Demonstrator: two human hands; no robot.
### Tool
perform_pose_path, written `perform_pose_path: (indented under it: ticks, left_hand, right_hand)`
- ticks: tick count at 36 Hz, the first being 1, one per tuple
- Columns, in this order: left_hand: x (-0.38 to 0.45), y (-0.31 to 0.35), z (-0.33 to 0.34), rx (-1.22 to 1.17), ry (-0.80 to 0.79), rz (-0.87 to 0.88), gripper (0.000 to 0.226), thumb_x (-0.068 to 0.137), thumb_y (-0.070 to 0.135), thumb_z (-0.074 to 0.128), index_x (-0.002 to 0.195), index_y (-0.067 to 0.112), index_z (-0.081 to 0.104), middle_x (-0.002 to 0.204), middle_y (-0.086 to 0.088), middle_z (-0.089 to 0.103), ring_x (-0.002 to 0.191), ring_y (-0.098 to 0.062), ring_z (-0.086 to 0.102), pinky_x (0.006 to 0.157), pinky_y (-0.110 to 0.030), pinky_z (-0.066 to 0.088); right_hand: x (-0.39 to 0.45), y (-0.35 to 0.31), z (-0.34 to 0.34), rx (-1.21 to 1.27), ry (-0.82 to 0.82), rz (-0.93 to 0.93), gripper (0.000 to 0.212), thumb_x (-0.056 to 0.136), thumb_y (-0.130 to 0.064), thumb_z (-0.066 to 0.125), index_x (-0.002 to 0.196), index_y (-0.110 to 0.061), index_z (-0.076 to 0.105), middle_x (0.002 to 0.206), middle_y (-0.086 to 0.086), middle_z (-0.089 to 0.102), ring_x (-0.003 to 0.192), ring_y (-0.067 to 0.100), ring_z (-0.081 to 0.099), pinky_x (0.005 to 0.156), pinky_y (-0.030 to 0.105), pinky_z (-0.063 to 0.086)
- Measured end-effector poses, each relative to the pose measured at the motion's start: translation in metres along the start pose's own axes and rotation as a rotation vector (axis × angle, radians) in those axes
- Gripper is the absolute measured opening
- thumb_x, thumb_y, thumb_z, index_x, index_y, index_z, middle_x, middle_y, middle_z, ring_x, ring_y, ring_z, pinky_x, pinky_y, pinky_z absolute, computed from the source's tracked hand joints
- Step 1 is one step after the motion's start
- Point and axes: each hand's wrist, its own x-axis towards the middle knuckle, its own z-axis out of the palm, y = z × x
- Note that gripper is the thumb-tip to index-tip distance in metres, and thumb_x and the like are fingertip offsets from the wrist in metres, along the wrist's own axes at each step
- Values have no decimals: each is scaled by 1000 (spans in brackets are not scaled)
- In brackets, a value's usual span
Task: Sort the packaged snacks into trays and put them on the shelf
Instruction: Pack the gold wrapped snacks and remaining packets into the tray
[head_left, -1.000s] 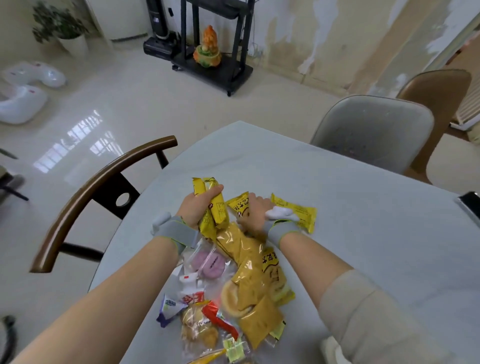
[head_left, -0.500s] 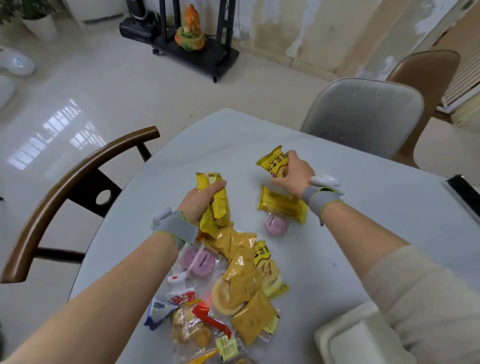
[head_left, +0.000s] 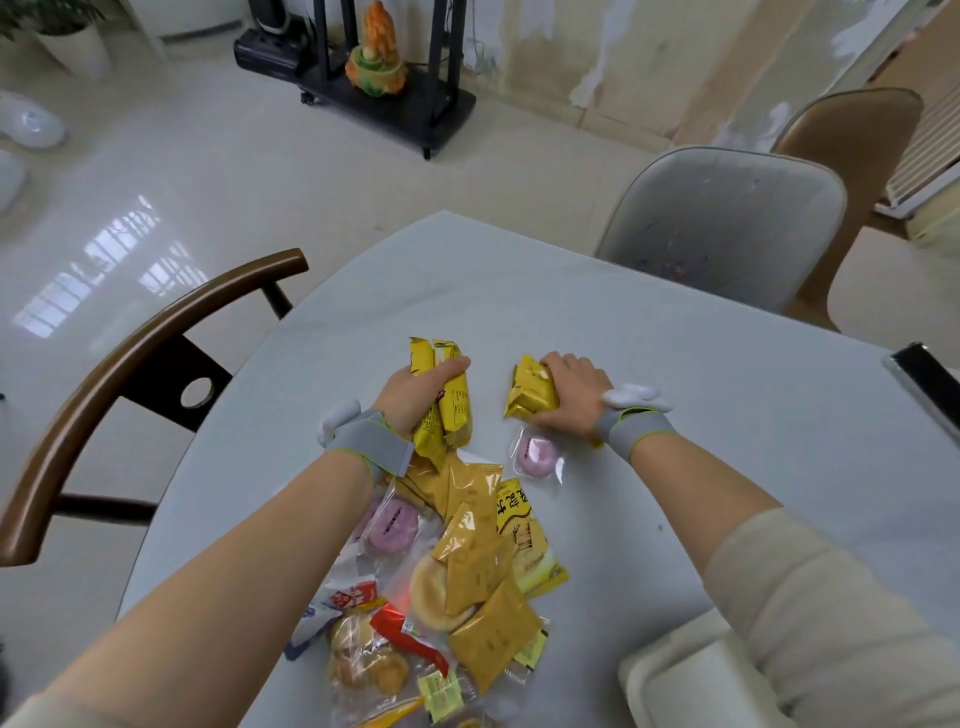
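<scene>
My left hand (head_left: 415, 395) grips a bunch of long yellow snack packets (head_left: 447, 400) that stick up past my fingers. To its right, my right hand (head_left: 574, 389) holds a stack of yellow packets (head_left: 530, 392) pressed down on the grey table (head_left: 701, 415). A clear-wrapped pink cake (head_left: 535, 454) lies just below my right hand. Between my forearms a pile of mixed snacks (head_left: 467, 561) spreads toward me: mustard-yellow sachets, another pink cake (head_left: 392, 525), a round pale bun (head_left: 434, 592), golden pastries (head_left: 366, 660) and red-and-white wrappers.
A white tray corner (head_left: 691, 680) shows at the bottom right under my sleeve. A dark flat object (head_left: 930, 379) lies at the table's right edge. A brown wooden chair (head_left: 130, 364) stands left, a grey chair (head_left: 722, 228) beyond the table. A black wheeled shelf (head_left: 395, 104) stands across the room.
My right hand carried a yellow packet out to the right of the pile, then came down onto a second packet lying there and now holds both. The left hand kept its bunch.
</scene>
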Motion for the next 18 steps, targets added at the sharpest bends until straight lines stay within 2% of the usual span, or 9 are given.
perform_pose_path:
  ticks: [5,9,11,14,18]
  left_hand:
    - [-1,-1,0,-36,-9,-31,28,79,40,73,80,12,67,76,-8,69,75,-28,66,84,-40,55]
    - [-5,-3,1,-29,-61,-23,33,66,37,81,79,11,66,72,-9,68,72,-29,66,81,-43,56]
    - [-11,-3,4,-18,-79,-15,22,75,27,78,80,11,63,72,-8,65,67,-25,64,72,-37,56]
    - [-20,-4,7,-86,-89,-14,12,84,17,69,81,10,60,73,-11,60,63,-25,60,67,-34,53]
    - [-34,-4,10,-157,-104,-16,14,88,15,63,76,11,57,64,-8,57,52,-20,58,56,-28,52]
  right_hand:
    - [-1,3,13,-89,-21,17,68,76,-46,67,128,-14,35,126,9,45,117,31,45,92,38,36]
    - [-3,2,16,-36,-19,67,57,78,-43,65,119,-11,40,122,10,50,113,31,50,89,37,38]
    - [-7,2,12,107,-7,134,45,79,-37,65,110,-9,46,116,12,53,107,32,54,81,33,41]
    - [-18,2,-2,401,104,248,21,80,-28,66,83,-10,54,91,11,60,93,31,61,68,26,38]
    - [-43,4,-18,810,203,291,20,77,-27,73,86,-11,62,86,8,68,80,23,63,72,28,48]
